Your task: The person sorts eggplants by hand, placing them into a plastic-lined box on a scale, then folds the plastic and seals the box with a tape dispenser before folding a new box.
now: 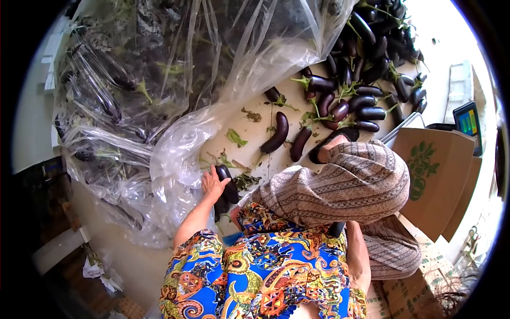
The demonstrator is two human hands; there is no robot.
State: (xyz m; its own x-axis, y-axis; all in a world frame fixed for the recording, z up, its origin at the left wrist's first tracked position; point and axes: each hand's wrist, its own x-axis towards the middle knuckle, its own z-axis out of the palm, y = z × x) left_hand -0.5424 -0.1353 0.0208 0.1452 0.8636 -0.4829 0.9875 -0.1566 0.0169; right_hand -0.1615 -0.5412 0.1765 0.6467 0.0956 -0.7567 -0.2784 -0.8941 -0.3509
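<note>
My left hand (213, 185) is closed on a dark purple eggplant (228, 186), low over the floor beside the edge of the clear plastic sheet (178, 159). Another dark eggplant lies just below it, partly hidden. My right arm hangs along my side, and its hand is out of sight. In front of my knees, two loose eggplants lie on the floor: a curved one (276, 133) and a shorter one (301, 144). Torn green leaves (236, 138) and stem scraps are scattered near my left hand.
Many eggplants (366, 58) are heaped at the far right. More eggplants (101, 80) show through the plastic on the left. By my right knee stands an open cardboard box (438, 175) with a green print. A lit display device (468, 125) is behind it.
</note>
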